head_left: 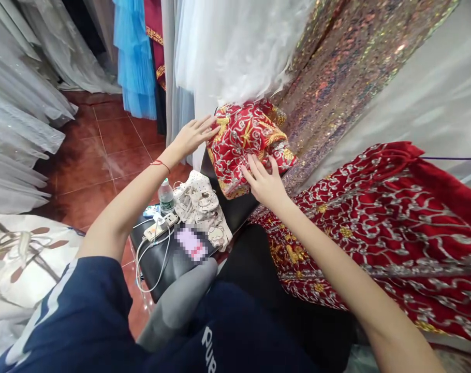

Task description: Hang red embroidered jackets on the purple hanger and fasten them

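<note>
A red garment [235, 155] with silver and gold embroidery lies bunched up at the far end of a black seat [235, 210]. My left hand [194, 135] reaches to its left edge, fingers stretched out flat and touching the cloth. On its near side rests my right hand [268, 182], with fingers spread over the embroidery. Neither hand grips anything that I can see. To the right hangs a long red skirt [375, 223] with matching silver vine embroidery, close beside my right forearm.
On the near part of the seat are a cream patterned cloth [199, 202], a water bottle [166, 197], a power strip [161, 226] with white cables and a blurred-out pinkish item [191, 243]. White gowns [235, 52], a blue tulle dress [134, 57] and sequined fabric [348, 67] hang around.
</note>
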A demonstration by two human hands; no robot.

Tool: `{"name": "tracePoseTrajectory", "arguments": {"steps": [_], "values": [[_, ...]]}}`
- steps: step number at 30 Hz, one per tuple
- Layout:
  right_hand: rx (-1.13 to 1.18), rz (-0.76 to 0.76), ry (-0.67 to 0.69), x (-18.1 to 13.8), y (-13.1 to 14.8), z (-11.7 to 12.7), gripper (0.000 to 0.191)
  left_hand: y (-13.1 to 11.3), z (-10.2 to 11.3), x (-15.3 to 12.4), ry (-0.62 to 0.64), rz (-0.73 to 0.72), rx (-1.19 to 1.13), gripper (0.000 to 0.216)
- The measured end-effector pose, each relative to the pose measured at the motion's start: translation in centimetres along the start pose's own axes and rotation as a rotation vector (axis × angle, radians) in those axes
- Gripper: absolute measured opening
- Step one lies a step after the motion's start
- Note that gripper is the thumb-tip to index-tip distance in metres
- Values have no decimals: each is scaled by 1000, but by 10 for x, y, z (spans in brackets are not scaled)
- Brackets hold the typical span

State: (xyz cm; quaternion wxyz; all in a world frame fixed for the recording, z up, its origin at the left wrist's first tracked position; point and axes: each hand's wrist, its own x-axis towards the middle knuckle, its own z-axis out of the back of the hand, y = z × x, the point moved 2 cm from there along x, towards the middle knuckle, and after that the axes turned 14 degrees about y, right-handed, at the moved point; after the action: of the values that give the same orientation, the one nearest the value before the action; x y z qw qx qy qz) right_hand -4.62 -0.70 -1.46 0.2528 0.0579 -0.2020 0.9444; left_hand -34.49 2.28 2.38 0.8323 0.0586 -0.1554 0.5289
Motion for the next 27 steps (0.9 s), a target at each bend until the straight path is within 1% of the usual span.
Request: {"name": "tracePoseTrajectory", "arguments": {"steps": [3,6,9,11,12,14,15,17,20,22,24,25,27], "values": [[5,22,-21,-3,2,-11,60,-14,0,7,-39,25,-2,40],[50,44,-83,-9,4,-7,59,-46,10,21,-166,87,-9,31],[68,99,-177,-23,4,1,52,-98,22,46,-274,87,-16,28],[52,98,-253,-38,-2,4,45,-141,25,68,-284,34,-16,26],[43,74,-285,-47,-7,5,41,-163,25,78,-277,1,-19,26],[38,-38,-330,-66,-22,7,35,-205,20,100,-253,-61,-36,25],[41,-128,-344,-77,-31,8,32,-224,16,110,-240,-83,-53,24],[51,-366,-374,-102,-54,10,26,-258,2,132,-204,-102,-100,25],[55,-736,-436,-148,-85,14,23,-298,-26,171,-116,-107,-217,28],[63,-902,-459,-182,-100,14,22,-321,-41,202,-76,-132,-341,31],[88,-981,-466,-214,-111,13,20,-341,-49,234,-109,-179,-456,37],[109,-987,-471,-228,-115,12,19,-350,-50,249,-145,-207,-493,39],[152,-923,-476,-252,-123,11,19,-363,-50,275,-193,-257,-524,40]]}}
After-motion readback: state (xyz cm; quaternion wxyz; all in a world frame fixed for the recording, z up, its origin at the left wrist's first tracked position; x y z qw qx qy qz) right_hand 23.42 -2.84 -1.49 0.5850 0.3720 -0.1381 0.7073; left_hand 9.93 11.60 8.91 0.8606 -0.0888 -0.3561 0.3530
